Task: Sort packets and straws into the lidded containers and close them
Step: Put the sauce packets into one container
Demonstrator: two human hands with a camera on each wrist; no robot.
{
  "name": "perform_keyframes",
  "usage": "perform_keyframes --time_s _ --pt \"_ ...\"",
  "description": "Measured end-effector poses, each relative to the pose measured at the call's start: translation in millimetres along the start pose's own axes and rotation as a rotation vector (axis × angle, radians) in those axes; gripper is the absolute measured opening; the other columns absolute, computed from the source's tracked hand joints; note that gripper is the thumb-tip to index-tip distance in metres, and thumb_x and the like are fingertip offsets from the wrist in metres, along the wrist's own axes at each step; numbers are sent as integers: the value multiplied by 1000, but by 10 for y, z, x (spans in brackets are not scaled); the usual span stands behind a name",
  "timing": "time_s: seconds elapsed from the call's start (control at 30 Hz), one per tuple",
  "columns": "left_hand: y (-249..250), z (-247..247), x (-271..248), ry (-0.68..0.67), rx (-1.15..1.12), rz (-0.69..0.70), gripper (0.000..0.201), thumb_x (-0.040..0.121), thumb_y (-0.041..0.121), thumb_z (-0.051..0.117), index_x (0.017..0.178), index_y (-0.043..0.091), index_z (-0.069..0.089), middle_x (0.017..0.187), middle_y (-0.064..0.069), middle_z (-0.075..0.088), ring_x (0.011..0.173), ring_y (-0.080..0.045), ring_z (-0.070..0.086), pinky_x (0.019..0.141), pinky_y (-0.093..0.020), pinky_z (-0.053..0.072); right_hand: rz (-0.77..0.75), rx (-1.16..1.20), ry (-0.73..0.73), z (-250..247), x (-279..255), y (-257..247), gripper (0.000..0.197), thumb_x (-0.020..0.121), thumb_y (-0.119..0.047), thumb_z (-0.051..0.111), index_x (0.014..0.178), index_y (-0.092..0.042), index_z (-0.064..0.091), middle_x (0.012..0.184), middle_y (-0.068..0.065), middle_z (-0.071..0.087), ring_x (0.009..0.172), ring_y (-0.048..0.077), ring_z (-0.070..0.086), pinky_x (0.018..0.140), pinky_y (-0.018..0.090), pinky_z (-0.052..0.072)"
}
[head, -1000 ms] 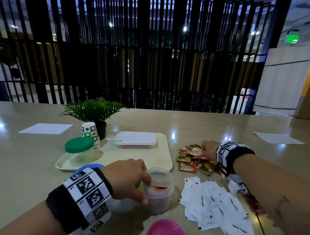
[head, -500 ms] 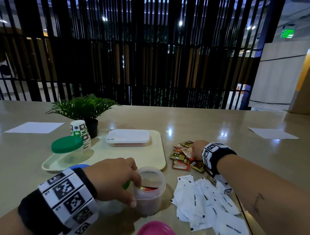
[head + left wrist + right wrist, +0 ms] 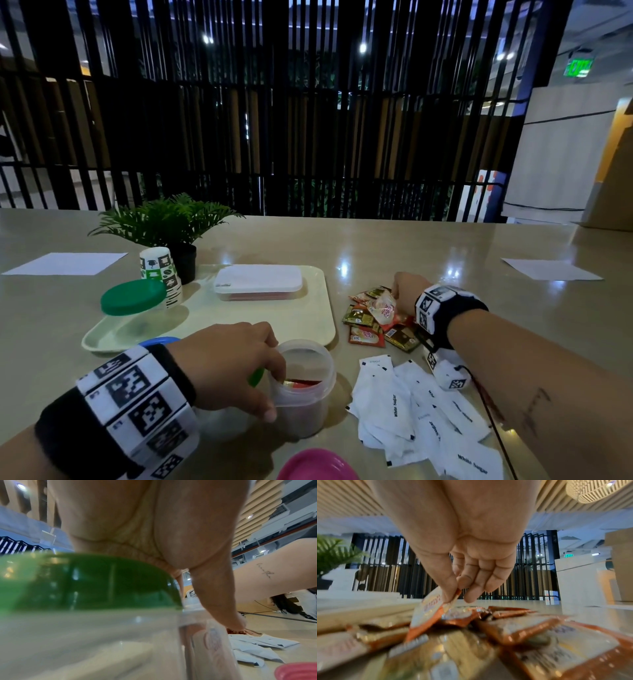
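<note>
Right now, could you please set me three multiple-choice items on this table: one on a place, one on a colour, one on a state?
1. The white-lidded flat box lies:
A on the tray
B on the white sugar packets
C in the plant pot

2. The lid on the tray's jar is:
A pink
B green
C white

3. The clear jar held by the left hand is:
A lidded
B open-topped
C tipped over

A: box rests on the tray.
B: lid is green.
B: no lid, red packets visible inside.

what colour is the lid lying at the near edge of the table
Pink; the lid shows best in the head view, bottom centre.
</note>
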State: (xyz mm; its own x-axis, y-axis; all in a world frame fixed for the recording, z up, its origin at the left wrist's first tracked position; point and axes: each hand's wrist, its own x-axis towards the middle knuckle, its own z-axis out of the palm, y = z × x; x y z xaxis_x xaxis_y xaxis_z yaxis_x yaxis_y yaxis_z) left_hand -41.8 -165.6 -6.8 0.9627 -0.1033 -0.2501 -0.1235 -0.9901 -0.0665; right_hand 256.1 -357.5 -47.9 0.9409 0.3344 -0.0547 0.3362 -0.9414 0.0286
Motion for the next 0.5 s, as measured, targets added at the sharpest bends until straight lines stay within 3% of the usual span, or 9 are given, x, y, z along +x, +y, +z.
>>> perform_keyframes --time_s 0.2,0.33,0.43,0.5 --pt "-12 36 0 20 -21 -8 48 80 63 63 123 48 49 133 16 38 117 -8 39 94 -28 40 -33 86 69 -431 -422 -46 20 89 -12 61 104 -4 70 107 9 69 96 22 65 83 32 54" --pt "-4 42 5 47 -28 -8 48 79 62 65 121 48 47 129 14 41 114 -10 42 89 -28 41 -130 224 157 -674 -732 -59 16 96 -21 52 102 -9 60 96 6 60 88 22 54 73 30 41" --pt "5 40 -1 46 -25 -12 49 79 61 65 123 47 48 131 12 41 115 -12 42 91 -29 42 -237 391 163 -790 -990 -168 11 99 -21 46 98 -12 52 85 4 59 84 25 62 69 34 50" --pt "11 40 -8 45 -27 -13 50 80 60 65 125 46 48 133 11 42 117 -13 43 92 -29 41 -325 603 48 -809 -1193 -293 8 101 -18 43 99 -15 49 87 12 65 77 26 68 67 39 57"
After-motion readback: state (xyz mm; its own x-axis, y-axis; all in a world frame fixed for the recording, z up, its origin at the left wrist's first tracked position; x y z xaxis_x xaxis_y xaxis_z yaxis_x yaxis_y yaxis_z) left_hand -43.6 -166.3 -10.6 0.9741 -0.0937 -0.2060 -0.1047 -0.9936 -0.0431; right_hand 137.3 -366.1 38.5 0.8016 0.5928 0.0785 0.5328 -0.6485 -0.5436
